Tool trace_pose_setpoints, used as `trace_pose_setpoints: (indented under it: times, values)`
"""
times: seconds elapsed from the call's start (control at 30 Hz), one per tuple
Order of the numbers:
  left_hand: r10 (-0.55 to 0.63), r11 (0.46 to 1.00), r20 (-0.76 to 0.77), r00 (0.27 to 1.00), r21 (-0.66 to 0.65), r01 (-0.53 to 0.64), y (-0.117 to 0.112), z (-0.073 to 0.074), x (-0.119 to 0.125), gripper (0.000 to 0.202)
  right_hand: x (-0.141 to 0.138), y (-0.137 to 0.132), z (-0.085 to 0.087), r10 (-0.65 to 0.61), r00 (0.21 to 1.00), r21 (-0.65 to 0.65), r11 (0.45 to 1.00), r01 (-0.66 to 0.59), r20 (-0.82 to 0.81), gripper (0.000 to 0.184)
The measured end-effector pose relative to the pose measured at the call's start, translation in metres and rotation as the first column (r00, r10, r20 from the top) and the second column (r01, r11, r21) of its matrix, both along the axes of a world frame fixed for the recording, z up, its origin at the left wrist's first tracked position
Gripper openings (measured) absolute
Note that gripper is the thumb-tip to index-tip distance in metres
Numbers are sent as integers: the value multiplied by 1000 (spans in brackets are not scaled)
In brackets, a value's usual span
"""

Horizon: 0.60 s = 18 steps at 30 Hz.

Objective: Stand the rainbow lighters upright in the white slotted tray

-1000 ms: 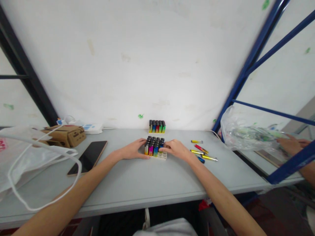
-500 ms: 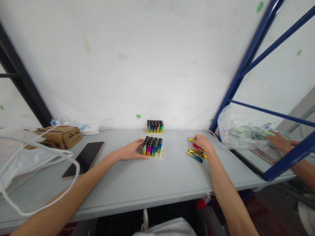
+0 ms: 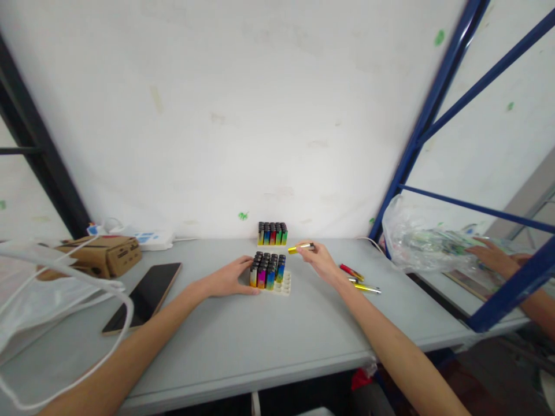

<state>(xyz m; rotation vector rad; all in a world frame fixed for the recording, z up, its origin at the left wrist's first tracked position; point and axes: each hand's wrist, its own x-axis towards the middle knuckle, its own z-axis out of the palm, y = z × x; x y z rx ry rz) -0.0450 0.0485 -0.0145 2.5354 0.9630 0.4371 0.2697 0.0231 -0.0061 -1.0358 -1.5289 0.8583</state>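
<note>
A white tray (image 3: 285, 287) with round holes stands mid-table, several coloured lighters with black tops (image 3: 265, 271) upright in its left and middle rows. Holes show along its right side. My left hand (image 3: 229, 276) grips the tray's left end, thumb at the front corner and fingers towards the back. To the right of the tray, above the table, my right hand (image 3: 321, 259) is closed on a yellow lighter (image 3: 299, 248), held nearly level with its gold end pointing left. Beyond my right wrist lie a red lighter (image 3: 351, 272) and yellow lighters (image 3: 366, 288), partly hidden by my forearm.
A second full tray of lighters (image 3: 273, 234) stands near the wall. On the left are a phone (image 3: 145, 294), a cardboard box (image 3: 106, 254) and a white cable (image 3: 125, 323). A blue frame (image 3: 410, 156) and plastic bag (image 3: 405, 242) stand right, near another person's hand (image 3: 489, 254).
My right hand has lifted a yellow lighter from the loose ones and carried it left towards the tray. My left hand stays at the tray. The view has tilted slightly up.
</note>
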Motion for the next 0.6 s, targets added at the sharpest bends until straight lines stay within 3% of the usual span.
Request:
trace_pose_setpoints:
  times: [0.17, 0.4, 0.5, 0.6]
  values:
    - [-10, 1000, 13, 1000, -4, 10, 0, 0, 0, 90, -16, -2, -10, 45, 997, -44, 998, -48, -62, 51]
    - [-30, 1000, 29, 999, 1, 30, -2, 2, 0, 90, -25, -11, -8, 206, 976, -142, 967, -214, -69, 52]
    - [-21, 1000, 12, 1000, 4, 21, -2, 2, 1, 90, -26, -11, -8, 166, 984, -181, 968, -174, -56, 51]
    - [6, 1000, -12, 1000, -3, -6, -2, 2, 1, 91, -24, -10, -10, 45, 998, -128, 991, -39, 44, 53]
